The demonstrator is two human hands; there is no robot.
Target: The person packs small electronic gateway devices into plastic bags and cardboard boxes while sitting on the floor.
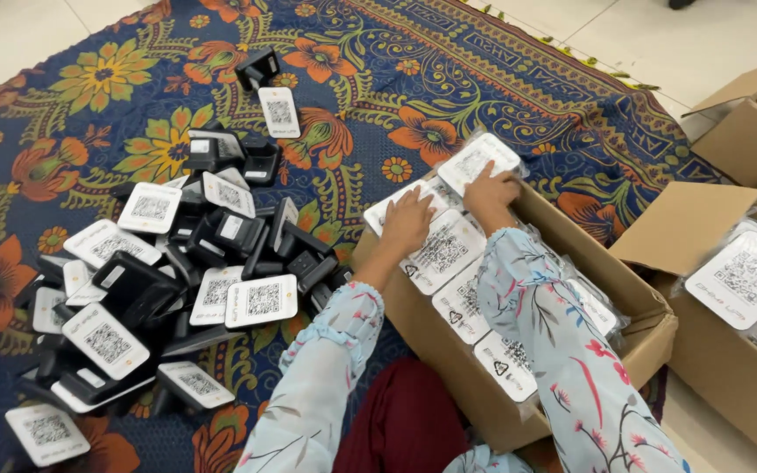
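Observation:
An open cardboard box (633,337) lies in front of me, filled with several clear-bagged white cards that carry black square codes. My left hand (407,221) rests flat on a bagged card (442,252) near the box's far left corner. My right hand (490,193) presses on another bagged card (477,161) that sticks up at the box's far end. Both sleeves are pale blue with a flower print. I cannot tell whether either hand grips a card.
A heap of black stands with white code cards (164,280) lies on the flowered blue cloth (378,88) to the left. One black stand (257,67) and one card (279,111) lie apart, farther away. More open cardboard boxes (729,350) stand at the right.

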